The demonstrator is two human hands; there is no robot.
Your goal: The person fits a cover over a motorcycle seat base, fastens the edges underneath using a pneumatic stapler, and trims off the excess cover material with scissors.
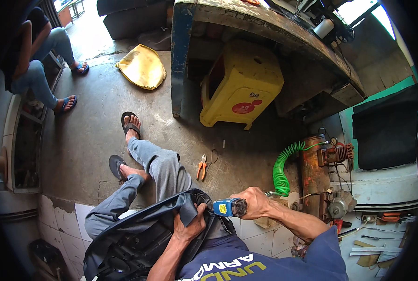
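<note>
A black motorcycle seat, its ribbed underside facing up, lies across my lap. My left hand is closed on a folded flap of the black vinyl cover at the seat's right-hand edge. In my right hand is a blue air staple gun, held sideways with its nose toward that same edge, close to my left fingers. Whether the nose touches the cover is hidden. A green coiled air hose leads from behind my right hand up to the compressor.
Pliers with orange handles lie on the concrete floor ahead. A yellow plastic stool stands under the worn workbench. A rusty compressor is at the right. Far left sits another person, near a yellow seat cover.
</note>
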